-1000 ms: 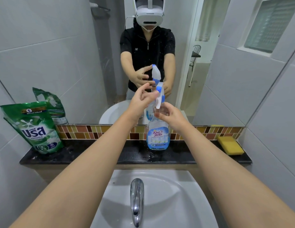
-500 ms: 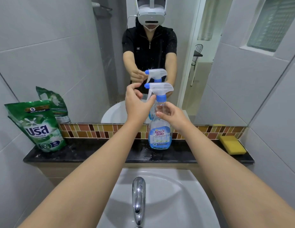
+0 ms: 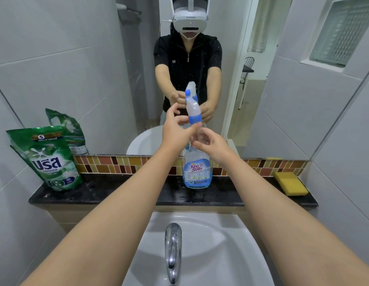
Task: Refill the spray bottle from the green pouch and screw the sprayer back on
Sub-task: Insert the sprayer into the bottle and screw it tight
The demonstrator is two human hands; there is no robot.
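The clear spray bottle (image 3: 196, 172), with a blue label and a little blue liquid at its bottom, stands upright on the black ledge (image 3: 117, 191). My right hand (image 3: 213, 144) grips its neck. On top sits the white and blue sprayer (image 3: 192, 107), its nozzle turned away toward the mirror. My left hand (image 3: 176, 129) pinches the sprayer's blue collar, thumb raised beside it. The green pouch (image 3: 47, 159) stands upright at the ledge's left end, apart from both hands.
A yellow sponge (image 3: 290, 183) lies at the right end of the ledge. Below the ledge is the white sink (image 3: 231, 248) with a chrome faucet (image 3: 173, 250). A mirror behind the ledge reflects the person and the bottle. Tiled walls close in on both sides.
The sprayer has turned on the bottle: its nozzle pointed left half a second ago and now points away toward the mirror. My left hand has shifted round the collar. The bottle stays put.
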